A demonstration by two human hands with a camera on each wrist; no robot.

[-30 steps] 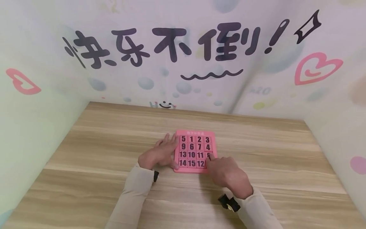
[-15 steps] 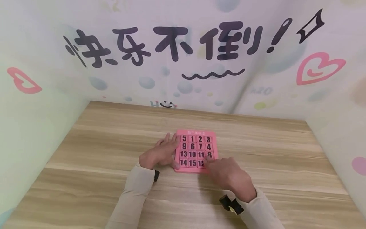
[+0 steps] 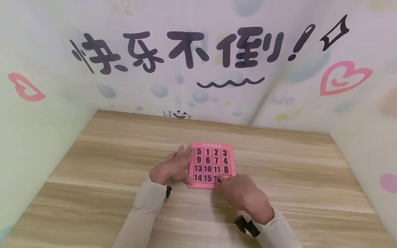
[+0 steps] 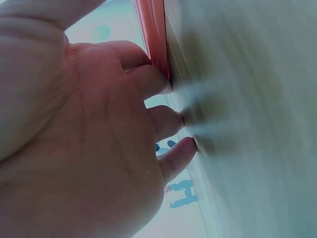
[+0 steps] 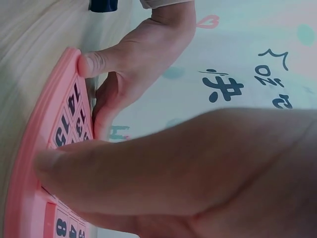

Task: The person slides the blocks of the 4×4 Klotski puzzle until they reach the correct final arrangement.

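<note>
A pink sliding number puzzle (image 3: 212,145) lies flat on the table, its numbered tiles in rows. Beside its left edge is my left hand (image 3: 173,167), thumb on the near left corner and fingers spread along the side. The left wrist view shows those fingers (image 4: 171,119) reaching down to the tabletop next to the pink frame. My right hand (image 3: 245,193) touches the 12 tile in the nearest row with one digit, which partly covers its number. In the right wrist view, a vacant slot shows near the 8 tile (image 5: 60,226); my right hand partly hides the board.
The puzzle sits on a wood-grain table (image 3: 124,137). Behind it rises a white printed wall (image 3: 186,96) with large black characters, and pale side walls flank the table. Black straps (image 3: 247,226) are on the wrists over light sleeves.
My right hand's tip has moved from the 8 tile left and nearer to the 12 tile, uncovering the 8. My left hand has stayed at the left edge.
</note>
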